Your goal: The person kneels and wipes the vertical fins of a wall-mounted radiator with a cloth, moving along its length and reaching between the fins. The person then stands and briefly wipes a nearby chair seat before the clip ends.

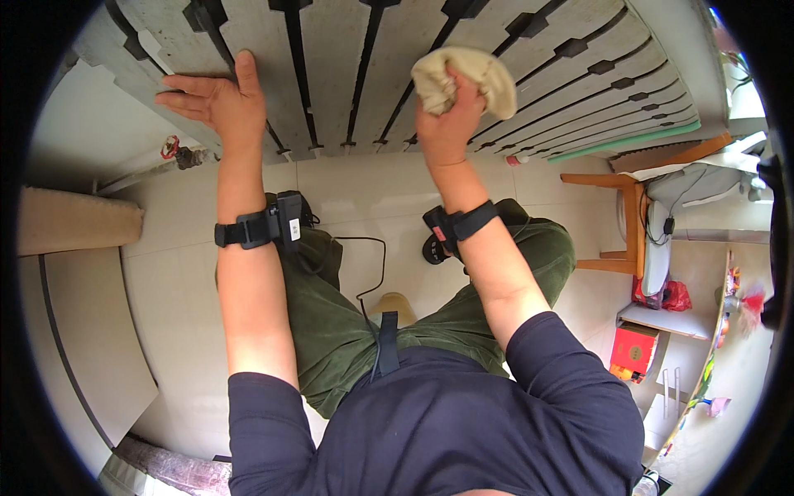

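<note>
A pale grey column radiator (338, 74) with dark gaps between its upright sections spans the top of the view. My right hand (451, 124) grips a bunched cream cloth (499, 84) in front of the radiator's middle sections. The cloth seems to lie against the metal, though its underside is hidden. Toward the radiator's left end, my left hand (232, 105) is spread with thumb and fingers apart and holds nothing. It appears to rest on the radiator's face; the exact contact is unclear. Each wrist wears a black strap with a small device.
A red-handled valve (170, 147) sits on a pipe at lower left of the radiator. A wooden chair (631, 204) with grey fabric stands at right, above a shelf with a red box (634, 349). A cabinet (87, 328) stands left. A cable (383, 260) hangs between my knees.
</note>
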The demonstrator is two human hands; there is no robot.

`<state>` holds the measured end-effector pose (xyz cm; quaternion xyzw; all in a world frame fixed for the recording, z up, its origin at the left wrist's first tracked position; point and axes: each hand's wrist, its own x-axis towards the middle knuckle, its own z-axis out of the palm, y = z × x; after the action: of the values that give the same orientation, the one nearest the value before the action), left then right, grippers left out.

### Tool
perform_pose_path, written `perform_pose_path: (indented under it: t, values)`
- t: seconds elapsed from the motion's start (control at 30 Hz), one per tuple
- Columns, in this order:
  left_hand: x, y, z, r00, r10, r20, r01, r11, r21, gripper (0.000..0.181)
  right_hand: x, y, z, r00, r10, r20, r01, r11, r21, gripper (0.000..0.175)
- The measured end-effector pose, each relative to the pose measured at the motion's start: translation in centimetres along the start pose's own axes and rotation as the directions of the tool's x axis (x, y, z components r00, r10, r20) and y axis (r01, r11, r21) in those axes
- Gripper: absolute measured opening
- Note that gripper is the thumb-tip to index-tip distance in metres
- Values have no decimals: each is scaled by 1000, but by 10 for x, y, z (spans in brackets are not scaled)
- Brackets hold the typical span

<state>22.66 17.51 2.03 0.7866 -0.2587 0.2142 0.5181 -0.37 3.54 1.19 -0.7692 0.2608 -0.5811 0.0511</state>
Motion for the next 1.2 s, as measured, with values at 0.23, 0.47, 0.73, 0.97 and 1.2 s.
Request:
perform_pose_path:
  t: [0.23,0.47,0.73,0.97,1.2]
  values:
    - [1,-2,1,1000,-8,11,8,999,31,122,-81,24,29,971,216,100,-218,976,10,41]
    - [2,-7,4,1000,3,-5,-2,999,39,123,-107,38,34,958,250,139,-256,967,20,40]
    - [4,-9,7,999,27,-32,-25,998,53,121,-140,41,16,748,482,455,-508,858,-75,34]
    - [4,-14,10,995,75,-61,-70,994,80,120,-75,26,11,946,299,121,-318,928,194,28]
    - [5,-16,8,997,63,-47,-59,996,67,122,48,-17,-15,980,57,-190,-8,968,252,42]
